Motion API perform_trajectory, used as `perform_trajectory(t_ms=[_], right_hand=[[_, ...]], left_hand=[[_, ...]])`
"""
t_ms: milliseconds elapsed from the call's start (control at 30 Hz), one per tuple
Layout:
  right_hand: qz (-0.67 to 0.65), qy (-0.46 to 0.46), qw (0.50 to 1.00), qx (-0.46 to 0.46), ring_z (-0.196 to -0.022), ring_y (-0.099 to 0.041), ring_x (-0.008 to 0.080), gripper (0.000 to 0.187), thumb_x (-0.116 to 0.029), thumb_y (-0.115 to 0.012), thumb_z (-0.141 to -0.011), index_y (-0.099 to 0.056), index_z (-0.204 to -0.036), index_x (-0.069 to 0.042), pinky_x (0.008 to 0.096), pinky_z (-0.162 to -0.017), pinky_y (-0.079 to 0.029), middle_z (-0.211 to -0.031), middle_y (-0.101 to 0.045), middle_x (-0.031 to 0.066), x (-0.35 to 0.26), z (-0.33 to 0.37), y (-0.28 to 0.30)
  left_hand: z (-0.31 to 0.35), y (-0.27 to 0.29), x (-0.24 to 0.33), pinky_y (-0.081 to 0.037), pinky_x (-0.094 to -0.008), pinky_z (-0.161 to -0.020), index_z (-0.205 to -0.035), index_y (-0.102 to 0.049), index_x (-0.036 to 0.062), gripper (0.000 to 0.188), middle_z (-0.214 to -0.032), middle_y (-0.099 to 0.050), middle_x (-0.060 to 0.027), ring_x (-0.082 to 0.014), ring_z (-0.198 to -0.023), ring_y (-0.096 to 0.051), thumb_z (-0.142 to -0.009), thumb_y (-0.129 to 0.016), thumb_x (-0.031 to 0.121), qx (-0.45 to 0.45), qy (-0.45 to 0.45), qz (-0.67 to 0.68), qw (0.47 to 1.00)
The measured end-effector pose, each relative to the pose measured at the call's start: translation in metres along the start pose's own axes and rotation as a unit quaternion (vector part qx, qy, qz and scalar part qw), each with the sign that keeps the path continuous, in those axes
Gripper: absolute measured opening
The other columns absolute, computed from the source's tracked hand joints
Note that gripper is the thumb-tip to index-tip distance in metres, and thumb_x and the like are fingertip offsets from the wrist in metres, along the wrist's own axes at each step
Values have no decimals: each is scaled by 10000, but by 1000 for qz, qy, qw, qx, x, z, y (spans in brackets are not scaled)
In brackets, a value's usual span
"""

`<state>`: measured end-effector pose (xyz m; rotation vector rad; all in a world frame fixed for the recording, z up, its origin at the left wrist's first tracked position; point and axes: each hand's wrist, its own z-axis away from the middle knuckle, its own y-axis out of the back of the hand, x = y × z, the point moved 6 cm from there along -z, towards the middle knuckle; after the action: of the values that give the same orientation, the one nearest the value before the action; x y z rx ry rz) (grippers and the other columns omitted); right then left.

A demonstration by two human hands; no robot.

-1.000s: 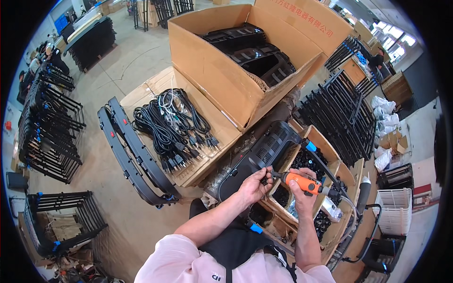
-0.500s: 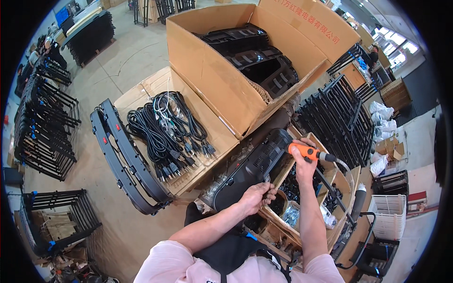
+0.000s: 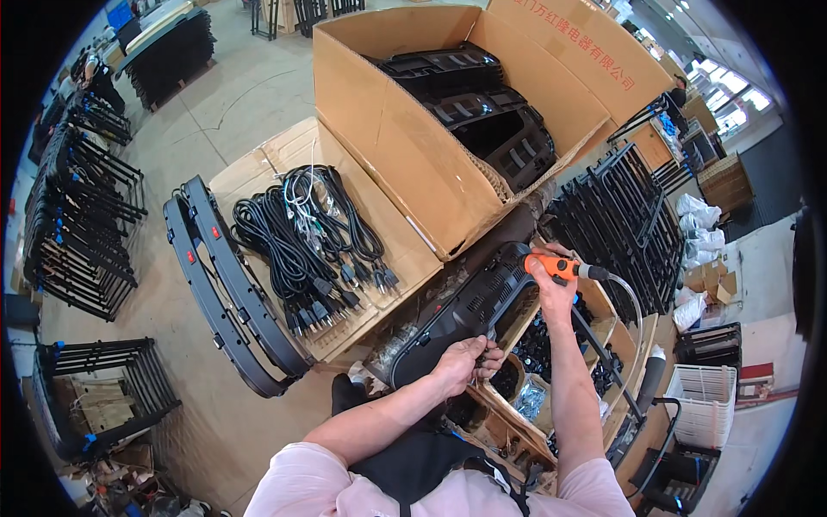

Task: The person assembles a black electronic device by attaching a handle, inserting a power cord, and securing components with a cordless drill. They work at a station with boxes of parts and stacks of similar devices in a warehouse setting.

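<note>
My right hand (image 3: 551,289) grips an orange power screwdriver (image 3: 556,266) with a grey hose trailing from its back, held over the far end of a long black plastic panel (image 3: 469,310). That panel lies slanted in front of me. My left hand (image 3: 465,362) rests on the near edge of the panel, fingers curled around something small that I cannot make out. Beside both hands are wooden compartments (image 3: 534,379) holding small black parts and bagged screws.
A large cardboard box (image 3: 413,146) of black housings stands behind the panel. A flat tray (image 3: 284,164) carries bundled black power cords (image 3: 301,241). Curved black panels (image 3: 224,284) lie on the floor to the left. Black wire racks (image 3: 620,207) stand right and more racks (image 3: 73,215) far left.
My right hand has carried the orange screwdriver up and away to the panel's far end. My left hand has dropped toward the panel's near edge.
</note>
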<state>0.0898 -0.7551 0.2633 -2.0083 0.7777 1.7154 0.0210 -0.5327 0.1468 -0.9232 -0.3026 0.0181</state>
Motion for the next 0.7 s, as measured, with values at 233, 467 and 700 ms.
perform_trajectory(t_ms=[233, 467, 700], right_hand=[[36, -1, 999, -21, -1105, -695, 199, 497, -59, -855, -899, -577, -1307, -8, 367, -1017, -558, -1200, -727, 145, -8, -3, -10], [55, 3, 998, -24, -1046, -707, 180, 471, -47, -864, -885, -615, -1283, 3, 344, -967, -575, -1161, -741, 124, -15, -12, -16], [64, 12, 997, -33, -1042, -711, 179, 495, -51, -874, -872, -615, -1289, 7, 341, -969, -577, -1158, -747, 125, -11, -14, -14]], left_hand=[[-12, 9, -3, -517, -236, -622, -1200, -692, 42, 317, -955, -716, -26, -101, -724, -620, -1151, -547, 320, -11, -36, -47, 998], [-7, 11, 2, -520, -251, -604, -1200, -646, 43, 310, -955, -722, -44, -104, -705, -626, -1173, -489, 309, 2, -46, -29, 999], [-5, 15, 8, -533, -264, -641, -1213, -599, 53, 271, -1041, -748, -87, -135, -777, -674, -1176, -477, 293, 15, -56, -36, 998]])
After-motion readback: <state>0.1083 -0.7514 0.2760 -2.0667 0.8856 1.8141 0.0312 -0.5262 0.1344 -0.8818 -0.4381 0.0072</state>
